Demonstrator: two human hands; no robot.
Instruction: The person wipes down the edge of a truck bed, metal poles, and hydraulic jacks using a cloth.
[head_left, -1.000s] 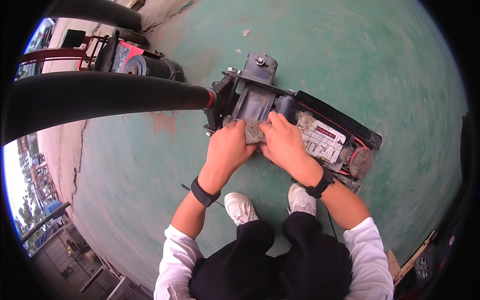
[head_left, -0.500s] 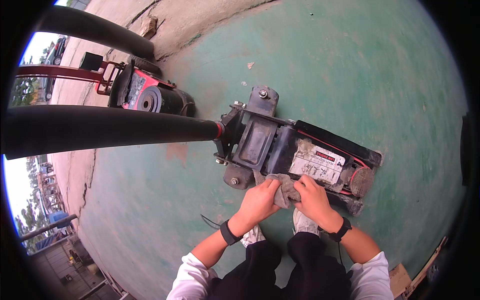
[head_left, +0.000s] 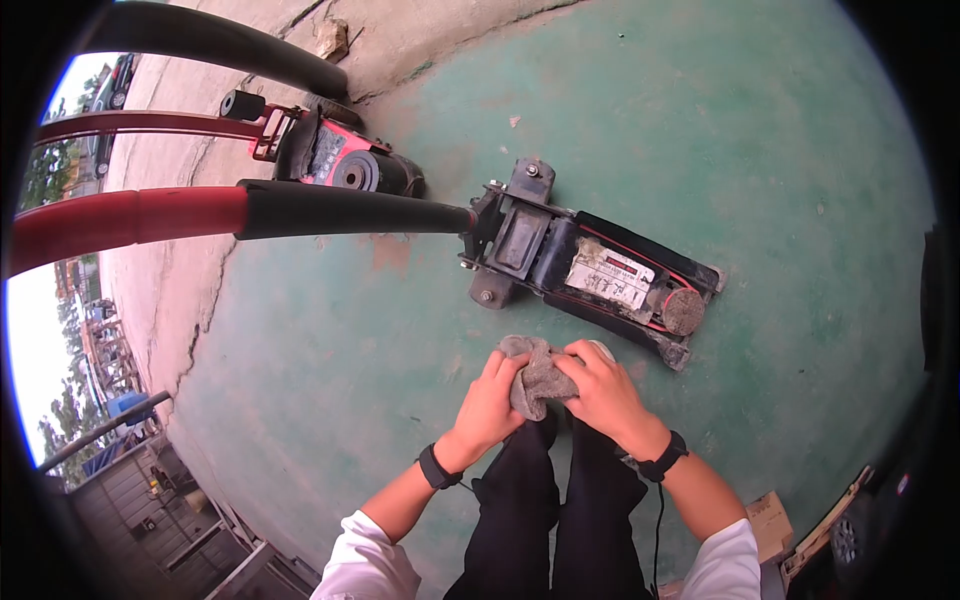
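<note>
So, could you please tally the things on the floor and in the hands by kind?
Floor jacks: 2, the near floor jack and the far floor jack.
Rags: 1, the grey rag, held between the left hand and the right hand.
Cardboard boxes: 1, the cardboard box.
Total: 4.

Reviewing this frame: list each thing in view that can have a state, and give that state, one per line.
left hand: closed on the rag, clear of the jack.
right hand: closed on the rag from the other side.
rag: grey, bunched up between both hands, off the floor.
floor jack: lying flat on the green floor, untouched, saddle lowered.
jack handle: attached, stretching out to the left.
second jack: standing behind, nobody touching it.
</note>
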